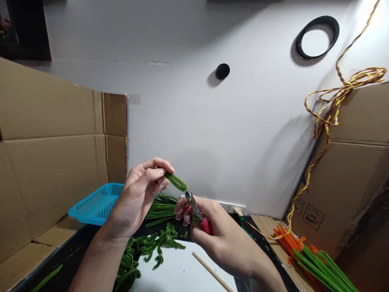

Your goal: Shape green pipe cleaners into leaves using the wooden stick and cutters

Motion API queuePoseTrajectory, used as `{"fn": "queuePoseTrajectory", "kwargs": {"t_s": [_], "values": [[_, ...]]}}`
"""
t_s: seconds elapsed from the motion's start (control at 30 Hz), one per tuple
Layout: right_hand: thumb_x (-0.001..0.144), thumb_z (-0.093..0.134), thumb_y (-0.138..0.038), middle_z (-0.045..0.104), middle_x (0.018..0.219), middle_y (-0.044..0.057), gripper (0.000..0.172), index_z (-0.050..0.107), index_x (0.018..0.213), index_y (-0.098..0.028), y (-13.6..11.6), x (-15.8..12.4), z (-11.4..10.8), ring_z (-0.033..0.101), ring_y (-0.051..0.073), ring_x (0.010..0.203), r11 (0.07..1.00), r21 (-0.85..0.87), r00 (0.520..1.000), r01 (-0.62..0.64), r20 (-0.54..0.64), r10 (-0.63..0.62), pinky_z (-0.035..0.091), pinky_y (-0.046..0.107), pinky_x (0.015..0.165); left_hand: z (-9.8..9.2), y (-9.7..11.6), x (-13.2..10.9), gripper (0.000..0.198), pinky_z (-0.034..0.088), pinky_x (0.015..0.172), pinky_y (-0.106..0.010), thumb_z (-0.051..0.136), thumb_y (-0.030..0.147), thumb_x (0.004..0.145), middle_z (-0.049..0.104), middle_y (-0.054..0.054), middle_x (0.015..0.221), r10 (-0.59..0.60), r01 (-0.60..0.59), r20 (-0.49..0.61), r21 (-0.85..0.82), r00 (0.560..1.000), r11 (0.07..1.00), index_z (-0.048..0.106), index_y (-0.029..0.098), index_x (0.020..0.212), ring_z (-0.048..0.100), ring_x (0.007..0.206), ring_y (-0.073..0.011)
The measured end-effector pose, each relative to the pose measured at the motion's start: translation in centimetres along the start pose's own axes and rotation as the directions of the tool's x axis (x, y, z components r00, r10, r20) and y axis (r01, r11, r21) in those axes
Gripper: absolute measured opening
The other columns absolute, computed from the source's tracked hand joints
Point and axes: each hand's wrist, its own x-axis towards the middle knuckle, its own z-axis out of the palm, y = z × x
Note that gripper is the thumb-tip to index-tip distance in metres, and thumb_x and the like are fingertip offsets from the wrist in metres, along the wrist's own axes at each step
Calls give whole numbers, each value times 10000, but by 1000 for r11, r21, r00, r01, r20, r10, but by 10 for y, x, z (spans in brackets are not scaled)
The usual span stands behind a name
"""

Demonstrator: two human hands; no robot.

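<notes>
My left hand [146,182] pinches a dark green pipe cleaner [178,181] bent into a narrow loop, between thumb and fingertips. In my right hand [217,231] is a pair of pliers [196,207] with red handles, fingers wrapped round them. The plier tips meet the loop's lower right end; whether they grip it I cannot tell. Below my hands, several curled green pipe cleaner pieces [152,243] lie on and beside a white sheet [173,265]. A bundle of straight green pipe cleaners [161,211] lies behind them.
A blue perforated basket [100,202] stands at left by a cardboard panel [51,117]. A wooden stick [209,269] rests on the sheet. Orange and bright green pipe cleaners [322,263] lie at right. A twisted yellow-brown cord [325,150] hangs over the right cardboard.
</notes>
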Motion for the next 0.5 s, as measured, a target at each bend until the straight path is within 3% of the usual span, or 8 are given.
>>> {"fn": "queuePoseTrajectory", "kwargs": {"t_s": [0.33,0.5], "values": [[708,487,-51,619,847,-13,204,547,835,-200,-6,-2,-2,529,151,777,995,-93,1000,-22,3,23,410,297,672,1,-2,-1,83,318,542,-194,727,220,801,467,5,685,47,-47,5,31,999,998,754,163,748,372,591,-87],[735,483,-73,623,865,-18,157,502,816,-207,-9,-3,-2,526,148,788,993,-117,1000,-30,2,30,403,298,673,4,-3,-2,95,309,556,-211,721,231,793,485,0,706,57,-58,15,54,998,997,736,169,723,357,598,-90]]}}
